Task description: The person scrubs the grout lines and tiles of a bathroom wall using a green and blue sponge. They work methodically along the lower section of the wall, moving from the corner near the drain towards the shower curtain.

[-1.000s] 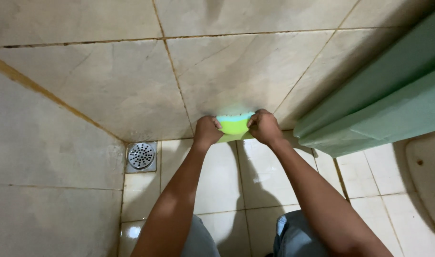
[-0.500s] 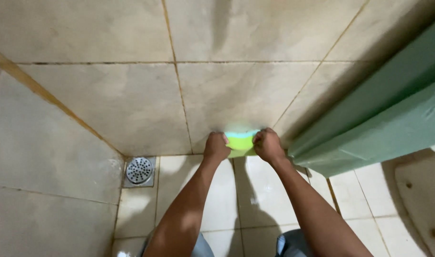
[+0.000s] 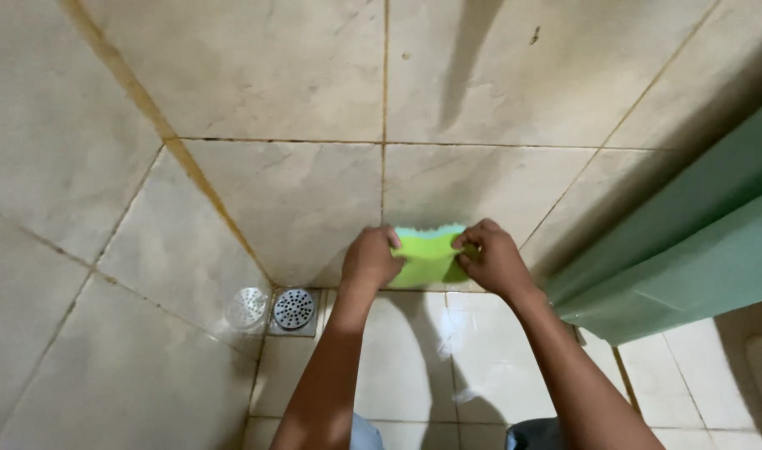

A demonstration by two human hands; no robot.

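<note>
Far left, a round drain (image 3: 294, 309) sits in the floor corner, then the left hand (image 3: 371, 260), grip clenched on the green cloth (image 3: 427, 254), pressing it flat to the wall (image 3: 297, 200) just above the floor (both hands low on the tile). Right hand (image 3: 495, 260) pinches the cloth's other edge. Mid-wipe, by the look of it; a firm, even sideways stroke seems called for.
</note>
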